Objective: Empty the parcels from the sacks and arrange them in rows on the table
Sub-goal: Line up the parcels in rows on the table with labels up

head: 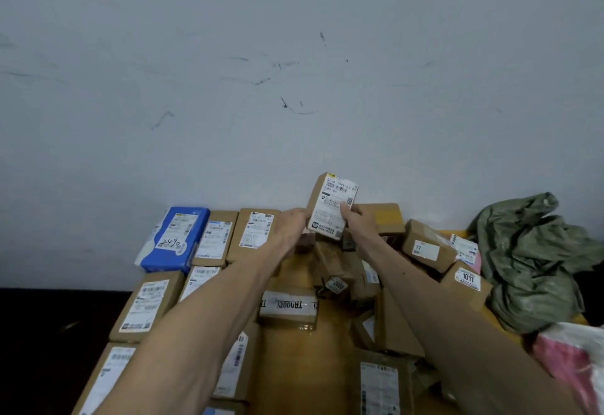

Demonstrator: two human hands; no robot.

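Here, both hands gripping a small brown parcel (331,207) raised above the table (294,342), left hand (291,228) clasping its left edge, right hand (359,221) pinching its right side, labelled boxes (209,241) lying in rows at left, green sack (529,261) slumping at right.

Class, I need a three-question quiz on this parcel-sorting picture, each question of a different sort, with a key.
1. True or false: both hands hold the small labelled box above the table.
2. Which parcel sits at the far left of the back row? A) pink bag B) blue package C) green sack
3. Fill in: the box at the right edge of the pile bears the number ____.

Key: 1 true; 2 B; 3 1011.
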